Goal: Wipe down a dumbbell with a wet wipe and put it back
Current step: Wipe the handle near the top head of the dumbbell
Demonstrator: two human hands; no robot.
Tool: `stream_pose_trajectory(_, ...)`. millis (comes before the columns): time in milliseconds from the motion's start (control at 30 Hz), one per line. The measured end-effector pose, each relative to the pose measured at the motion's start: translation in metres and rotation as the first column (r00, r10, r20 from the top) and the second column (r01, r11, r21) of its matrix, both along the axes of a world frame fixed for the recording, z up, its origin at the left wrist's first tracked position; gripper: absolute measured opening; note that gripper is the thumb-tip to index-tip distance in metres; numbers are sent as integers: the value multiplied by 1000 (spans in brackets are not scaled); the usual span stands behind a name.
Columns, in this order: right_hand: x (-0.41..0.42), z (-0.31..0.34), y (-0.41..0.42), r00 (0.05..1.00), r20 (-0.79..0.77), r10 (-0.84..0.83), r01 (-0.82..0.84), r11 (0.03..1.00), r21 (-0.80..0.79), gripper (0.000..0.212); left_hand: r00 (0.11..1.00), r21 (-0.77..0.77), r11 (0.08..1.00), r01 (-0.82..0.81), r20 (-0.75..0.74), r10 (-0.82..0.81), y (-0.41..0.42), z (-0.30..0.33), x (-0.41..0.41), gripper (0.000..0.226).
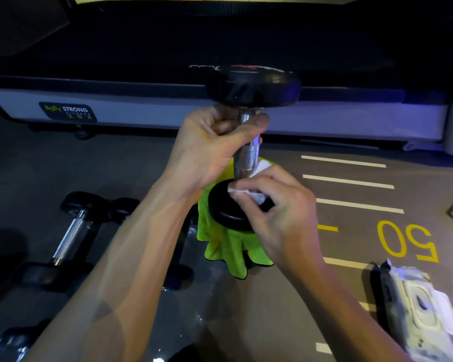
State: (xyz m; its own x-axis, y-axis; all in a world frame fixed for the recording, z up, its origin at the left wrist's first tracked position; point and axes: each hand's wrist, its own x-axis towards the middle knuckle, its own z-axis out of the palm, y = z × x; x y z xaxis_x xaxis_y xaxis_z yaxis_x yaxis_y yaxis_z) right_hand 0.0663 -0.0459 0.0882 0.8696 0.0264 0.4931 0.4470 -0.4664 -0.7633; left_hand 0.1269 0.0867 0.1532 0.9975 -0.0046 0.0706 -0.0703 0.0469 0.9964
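Note:
A black dumbbell [246, 158] with a chrome knurled handle stands upright, its lower head resting on a lime-green cloth [228, 246] on the floor. My left hand [207, 150] grips the top of the handle just under the upper head. My right hand [275, 212] pinches a white wet wipe [249, 193] and presses it on the lower head next to the handle's base.
Other black dumbbells [71, 231] lie on the grey floor at the left. A wet-wipe pack [419, 309] lies at the lower right near yellow "50" floor markings [406, 241]. A treadmill base [141, 108] runs across the back.

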Motion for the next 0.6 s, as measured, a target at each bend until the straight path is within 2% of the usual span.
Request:
stream_pose_trajectory(67, 0, 1, -6, 999, -49, 23, -19, 996, 87, 8, 998, 38, 998, -53, 22, 52, 7, 3, 1, 36)
stream_pose_trajectory(167, -2, 4, -11, 995, -85, 46, -39, 996, 82, 12, 968, 192, 963, -188, 202, 149, 24, 14, 2, 73)
stream_pose_trajectory(233, -4, 6, -15, 989, -107, 102, -97, 994, 50, 18, 933, 338, 920, -196, 355, 69, 32, 24, 2, 90)
stream_pose_trajectory(267, -3, 8, -19, 982, -126, 139, -135, 990, 42, 21, 905, 418, 893, -169, 424, -27, 32, 28, 2, 87)
stream_pose_trajectory(333, 0, 11, -25, 970, -161, 184, -181, 983, 30, 24, 838, 536, 829, -160, 518, -173, 31, 31, 6, 62)
stream_pose_trajectory(400, 5, 14, -26, 971, -163, 174, -175, 985, 10, 21, 822, 550, 810, -202, 545, -165, 28, 29, 9, 47)
stream_pose_trajectory(500, 11, 20, -17, 983, -116, 145, -150, 988, -39, 16, 823, 517, 816, -260, 560, -93, 27, 26, 8, 47)
stream_pose_trajectory(600, 22, 34, -8, 997, 18, 78, -78, 997, -26, 12, 824, 522, 806, -279, 561, -79, 28, 26, 11, 47)
